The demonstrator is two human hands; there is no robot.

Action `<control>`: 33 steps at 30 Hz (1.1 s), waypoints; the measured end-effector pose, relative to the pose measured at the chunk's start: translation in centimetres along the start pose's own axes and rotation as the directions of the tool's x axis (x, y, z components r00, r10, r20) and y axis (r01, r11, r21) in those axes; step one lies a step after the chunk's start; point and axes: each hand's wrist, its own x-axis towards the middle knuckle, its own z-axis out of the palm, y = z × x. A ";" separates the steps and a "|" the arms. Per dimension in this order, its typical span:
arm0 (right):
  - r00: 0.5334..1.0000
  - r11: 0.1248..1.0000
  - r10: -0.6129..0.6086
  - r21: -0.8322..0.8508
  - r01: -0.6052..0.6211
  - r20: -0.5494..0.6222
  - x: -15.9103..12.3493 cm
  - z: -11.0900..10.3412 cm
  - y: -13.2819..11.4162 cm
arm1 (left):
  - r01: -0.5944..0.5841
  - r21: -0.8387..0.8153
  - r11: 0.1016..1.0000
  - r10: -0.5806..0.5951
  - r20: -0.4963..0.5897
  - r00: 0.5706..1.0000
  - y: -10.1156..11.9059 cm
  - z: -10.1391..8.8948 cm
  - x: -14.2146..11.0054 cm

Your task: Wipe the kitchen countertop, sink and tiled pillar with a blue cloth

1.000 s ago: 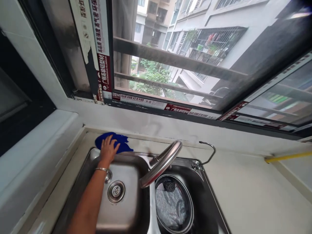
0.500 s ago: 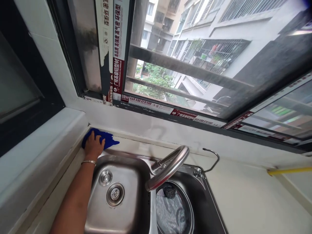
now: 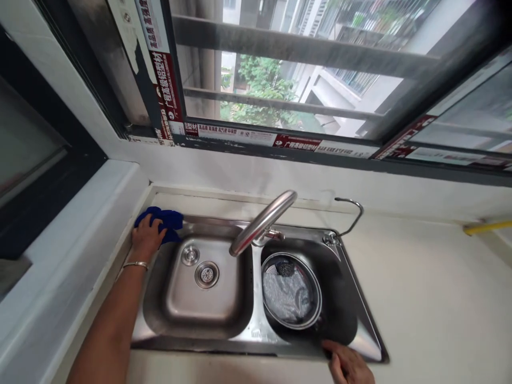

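Pale countertop surrounds a double steel sink. Nearest is the right hand, its fingertips at the sink's front rim, loosely open with nothing visible in it; if weight goes onto it, smooth steel could let it slip. Just beyond it sits a round pot holding crumpled clear plastic, which a bump from that hand could rock. Inward of the left forearm, a round metal strainer lies beside the drain; a trailing cloth could shift it. Farther off, the left hand lies over a blue cloth at the sink's back-left corner, fingers bent into the fabric; whether they grip or only press, I cannot tell. Bunched there, the cloth could catch on the raised rim. Right of that hand arches the faucet, which a wide sideways sweep could strike. Well behind both hands is a window frame.
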 end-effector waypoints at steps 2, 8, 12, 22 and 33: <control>1.000 1.000 0.002 -0.017 -0.002 -0.001 0.0 -0.2 -0.2 | 0.017 0.000 1.000 -0.017 -0.007 1.000 0.1 -0.6 -2.0; 0.999 0.998 -0.038 -0.044 0.039 0.025 -0.1 -0.3 -0.3 | 0.063 -0.067 0.996 -0.058 0.074 0.996 -1.4 -1.7 -7.5; 0.998 0.997 -0.058 -0.051 0.058 0.006 0.0 -0.1 -0.2 | 0.088 -0.155 0.984 -0.059 0.180 0.982 -3.4 -2.4 -9.8; 0.998 0.997 -0.066 -0.032 0.066 -0.017 0.3 -0.1 -0.5 | 0.183 -0.117 0.976 -0.149 0.249 0.957 -3.9 -5.3 -15.6; 0.995 0.994 -0.099 -0.049 0.099 0.000 1.3 -1.1 -1.8 | 0.580 0.082 0.810 -0.583 0.014 0.812 3.2 -6.6 -26.5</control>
